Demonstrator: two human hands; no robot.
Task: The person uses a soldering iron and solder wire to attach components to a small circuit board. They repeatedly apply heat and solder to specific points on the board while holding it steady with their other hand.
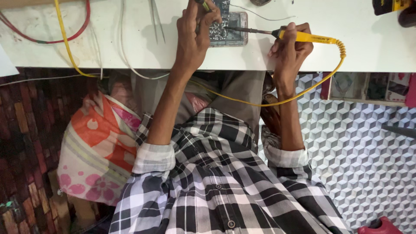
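The person wears a button-up shirt in a black, grey and white check, with small dark buttons down the front placket. Both sleeves are rolled up below the elbows, well back from the left hand [195, 37] and right hand [289, 51], leaving the forearms bare. Grey-brown trousers cover the lap.

To your right, just under the white bench top, a shallow shelf holds what seem to be small flat packets [376, 86], rectangular, in pale green, pink and dark tones; the view is too blurred to tell more.
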